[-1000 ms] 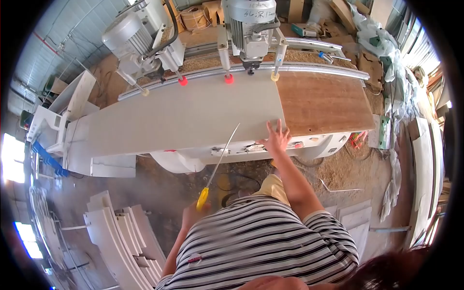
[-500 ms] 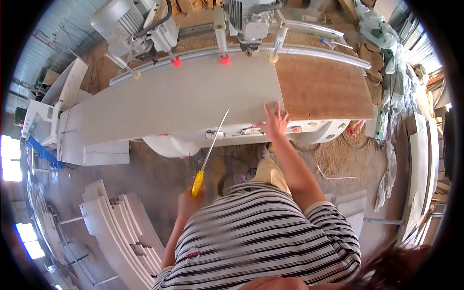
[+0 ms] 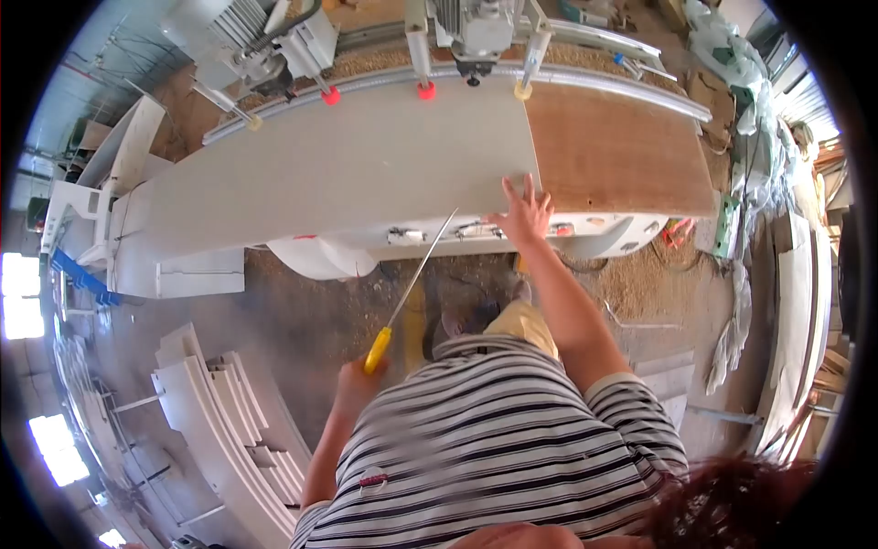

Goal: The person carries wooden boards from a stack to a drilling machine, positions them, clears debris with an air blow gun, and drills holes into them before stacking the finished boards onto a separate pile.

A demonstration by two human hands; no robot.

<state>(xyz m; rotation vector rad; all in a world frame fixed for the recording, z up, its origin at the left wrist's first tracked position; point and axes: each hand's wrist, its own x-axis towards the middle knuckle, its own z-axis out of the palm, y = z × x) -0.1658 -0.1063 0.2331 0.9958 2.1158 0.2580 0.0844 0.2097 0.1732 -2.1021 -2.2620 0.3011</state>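
Note:
A long light grey panel lies on the machine bed, its right end beside a brown wooden surface. My right hand rests with spread fingers on the panel's near right corner. Low on the left, my left hand is closed round the yellow handle of a tool with a long thin metal shaft. The shaft points up and right, and its tip appears at the panel's near edge; whether it touches cannot be told.
Two motor heads stand behind the panel, with red-tipped and yellowish-tipped rods at its far edge. White boards are stacked on the floor at the left. Sawdust lies at the right, near a bent thin strip.
The view has shifted, and the machine sits higher in it than a second ago. The tool's tip has dipped, then risen slightly right along the panel's near side. My right hand stays on the corner.

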